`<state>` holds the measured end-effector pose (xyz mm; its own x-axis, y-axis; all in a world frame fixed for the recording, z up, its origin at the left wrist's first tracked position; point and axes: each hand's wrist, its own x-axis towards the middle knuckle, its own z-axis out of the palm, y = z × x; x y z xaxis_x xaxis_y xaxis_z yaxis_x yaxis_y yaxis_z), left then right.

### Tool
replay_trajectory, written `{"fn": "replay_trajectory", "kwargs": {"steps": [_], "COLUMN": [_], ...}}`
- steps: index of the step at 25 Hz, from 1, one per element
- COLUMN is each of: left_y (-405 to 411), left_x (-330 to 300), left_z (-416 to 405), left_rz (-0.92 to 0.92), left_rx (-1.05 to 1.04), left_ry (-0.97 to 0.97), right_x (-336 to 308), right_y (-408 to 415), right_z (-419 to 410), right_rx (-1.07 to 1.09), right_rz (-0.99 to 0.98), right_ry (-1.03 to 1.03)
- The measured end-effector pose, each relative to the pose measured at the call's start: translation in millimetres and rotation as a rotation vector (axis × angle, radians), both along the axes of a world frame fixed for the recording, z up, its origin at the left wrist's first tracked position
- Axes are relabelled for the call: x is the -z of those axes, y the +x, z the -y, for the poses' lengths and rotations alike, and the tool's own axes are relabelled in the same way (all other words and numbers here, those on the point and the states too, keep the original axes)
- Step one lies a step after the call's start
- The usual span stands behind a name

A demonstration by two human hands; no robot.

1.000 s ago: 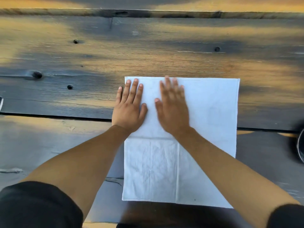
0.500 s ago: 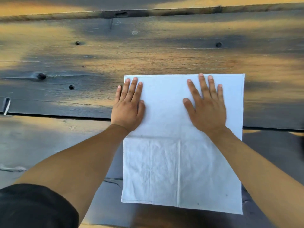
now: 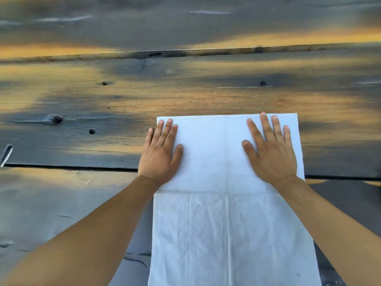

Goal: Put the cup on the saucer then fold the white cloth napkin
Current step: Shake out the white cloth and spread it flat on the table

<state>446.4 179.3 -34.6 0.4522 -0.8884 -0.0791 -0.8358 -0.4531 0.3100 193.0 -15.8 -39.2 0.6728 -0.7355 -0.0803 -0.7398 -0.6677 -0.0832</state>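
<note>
The white cloth napkin (image 3: 226,203) lies flat on the dark wooden table, with a fold line running across its middle and a crease down its length. My left hand (image 3: 159,155) presses palm-down on the napkin's far left corner, fingers spread and partly over the left edge. My right hand (image 3: 270,153) rests flat near the far right corner, fingers apart. Neither hand holds anything. No cup or saucer is in view.
The table (image 3: 103,199) is made of dark, worn planks with a gap between boards running left to right under the napkin. A small dark and white object (image 3: 6,154) pokes in at the left edge.
My right hand has slid from beside the left hand across the napkin to its far right corner. The left hand stayed put. The view has tilted up, showing more of the far table.
</note>
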Motion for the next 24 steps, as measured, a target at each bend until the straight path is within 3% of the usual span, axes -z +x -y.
{"fn": "replay_trajectory", "kwargs": {"steps": [5,8,12,14,19,24], "left_y": [5,-7,-33,-33,-30,-22], "left_x": [-6,-8,-6,-1,2,-4], "left_z": [-3,-18,-55,-67,-74,-66], "left_rz": [-0.188,-0.11,0.036,0.088,0.129,0.158], "left_rx": [0.011,-0.001,0.023,0.026,0.026,0.039], "left_ry": [-0.172,-0.207,-0.027,0.072,0.139,0.198], "right_x": [-9,-21,-18,-12,-5,-1], "right_y": [17,56,109,120,102,20], "right_z": [-7,-50,-138,-160,-154,-102], "right_rx": [0.099,0.046,-0.195,-0.217,-0.256,-0.163], "right_rz": [0.088,0.183,0.207,0.168,0.111,0.064], "right_ry": [0.044,0.074,0.141,0.153,0.093,0.006]}}
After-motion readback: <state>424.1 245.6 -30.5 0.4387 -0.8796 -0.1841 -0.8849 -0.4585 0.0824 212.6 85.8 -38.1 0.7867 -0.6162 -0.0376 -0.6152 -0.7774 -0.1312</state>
